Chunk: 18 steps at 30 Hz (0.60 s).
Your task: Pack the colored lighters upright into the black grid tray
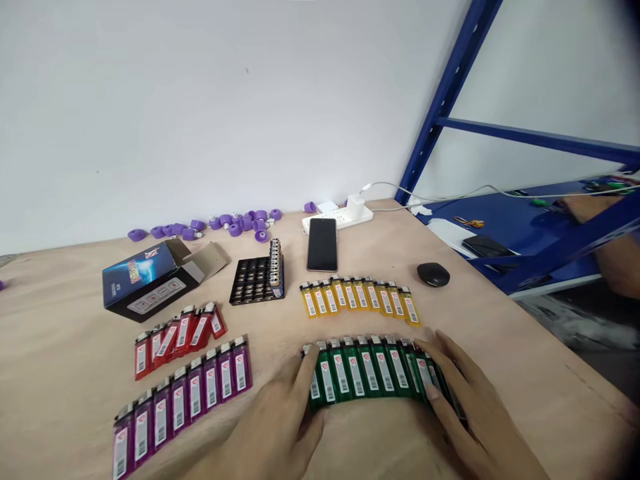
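A row of green lighters [369,367] lies side by side in front of me, labels facing up. At its left end is my left hand [275,420], index finger stretched along the end lighter and thumb near its lower edge. My right hand [473,407] closes around several overlapping green lighters at the right end, with the thumb on their faces; its fingers partly hide them. Behind that row lie yellow lighters [361,293]. To the left are a row of purple lighters [179,403] and an overlapping bunch of red lighters [183,333].
Farther back are a black tray [247,283] with one row of lighters standing in it, an open dark box [145,277], a phone [323,245], a power strip [343,217], several purple caps [245,223] and a black mouse [433,274]. Beyond a blue frame [445,87], another person's arm [617,260] shows.
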{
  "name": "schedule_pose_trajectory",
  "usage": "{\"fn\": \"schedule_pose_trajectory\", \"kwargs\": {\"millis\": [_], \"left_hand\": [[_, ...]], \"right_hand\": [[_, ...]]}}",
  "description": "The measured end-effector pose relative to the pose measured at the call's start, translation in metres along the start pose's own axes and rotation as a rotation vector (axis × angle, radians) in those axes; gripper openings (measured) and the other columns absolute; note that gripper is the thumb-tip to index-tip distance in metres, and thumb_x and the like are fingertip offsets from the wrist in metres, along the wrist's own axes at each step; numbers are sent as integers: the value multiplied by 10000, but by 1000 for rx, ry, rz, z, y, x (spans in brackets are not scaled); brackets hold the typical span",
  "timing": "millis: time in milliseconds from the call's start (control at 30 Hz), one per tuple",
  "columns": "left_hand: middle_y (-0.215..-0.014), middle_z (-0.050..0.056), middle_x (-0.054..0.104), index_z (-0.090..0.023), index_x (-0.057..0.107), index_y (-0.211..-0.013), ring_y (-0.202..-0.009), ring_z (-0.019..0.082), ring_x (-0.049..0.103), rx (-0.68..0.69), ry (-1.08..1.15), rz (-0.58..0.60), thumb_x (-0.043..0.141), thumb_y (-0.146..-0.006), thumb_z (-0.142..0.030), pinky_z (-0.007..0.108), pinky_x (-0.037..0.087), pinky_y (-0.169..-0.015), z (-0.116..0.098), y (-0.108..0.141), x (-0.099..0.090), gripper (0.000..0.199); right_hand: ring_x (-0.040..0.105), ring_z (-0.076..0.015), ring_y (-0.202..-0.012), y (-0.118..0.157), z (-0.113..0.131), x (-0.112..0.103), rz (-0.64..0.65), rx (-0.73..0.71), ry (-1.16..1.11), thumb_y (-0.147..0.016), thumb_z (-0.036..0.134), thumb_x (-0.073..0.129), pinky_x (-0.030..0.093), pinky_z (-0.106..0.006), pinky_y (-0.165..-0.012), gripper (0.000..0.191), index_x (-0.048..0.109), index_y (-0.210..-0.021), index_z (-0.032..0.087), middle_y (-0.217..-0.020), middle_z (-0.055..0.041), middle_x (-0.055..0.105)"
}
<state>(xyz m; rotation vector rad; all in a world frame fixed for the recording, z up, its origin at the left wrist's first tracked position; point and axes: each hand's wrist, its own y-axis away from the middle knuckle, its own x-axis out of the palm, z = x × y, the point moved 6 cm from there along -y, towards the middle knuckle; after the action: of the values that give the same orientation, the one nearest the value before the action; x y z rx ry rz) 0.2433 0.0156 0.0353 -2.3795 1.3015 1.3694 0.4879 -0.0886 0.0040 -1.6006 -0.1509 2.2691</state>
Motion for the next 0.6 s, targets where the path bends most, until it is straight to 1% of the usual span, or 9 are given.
{"fn": "schedule_pose_trajectory", "kwargs": {"millis": [100,200,267,333,433,500,600], "left_hand": [[-1485,206,425,-140,115,-1537,-1337,299,475,6,19,6,480,-863,-178,464,410,-1111,3,0,2,767],[-1485,193,436,-155,120,-1540,-1322,294,493,-14,18,13,490,-847,-161,455,417,-1104,5,-1,4,786],[-1493,195,429,-144,140,-1543,-1314,305,500,-28,-1,25,506,-835,-151,449,416,-1101,4,-2,4,797],[-1488,214,430,-116,166,-1541,-1281,322,529,-51,-35,56,534,-811,-142,444,429,-1085,2,-3,4,818],[-1481,246,427,-83,194,-1536,-1257,354,545,-82,-86,96,563,-784,-146,452,450,-1056,1,-6,4,840],[-1471,244,444,-87,234,-1527,-1261,364,542,-81,-108,88,566,-773,-148,453,453,-1049,2,-8,6,827],[-1441,226,485,-122,292,-1511,-1214,374,579,-75,-141,51,575,-744,-162,464,484,-1004,9,-13,9,818]], "right_hand": [[469,-334,-1305,-5,5,-3,-29,-33,30,-985,367,387,486,-577,-988,481,339,-1458,297,-1488,-116,395],[484,-338,-1281,-8,7,-2,-37,-80,47,-979,377,396,494,-584,-961,477,354,-1444,278,-1459,-119,439],[485,-332,-1277,-8,5,-1,-45,-103,43,-973,372,404,484,-574,-973,479,364,-1437,260,-1435,-112,476],[522,-318,-1235,-8,3,1,-64,-126,34,-963,373,419,491,-546,-967,468,394,-1413,246,-1383,-105,532],[608,-305,-1105,-9,3,2,-100,-152,46,-941,395,445,530,-507,-886,436,460,-1350,247,-1251,-86,631],[637,-312,-1040,-10,4,1,-127,-148,80,-925,410,460,543,-505,-825,422,488,-1318,259,-1189,-75,667],[657,-318,-1000,-11,6,1,-160,-152,110,-912,405,474,555,-501,-772,405,506,-1298,288,-1163,-62,689]]}}
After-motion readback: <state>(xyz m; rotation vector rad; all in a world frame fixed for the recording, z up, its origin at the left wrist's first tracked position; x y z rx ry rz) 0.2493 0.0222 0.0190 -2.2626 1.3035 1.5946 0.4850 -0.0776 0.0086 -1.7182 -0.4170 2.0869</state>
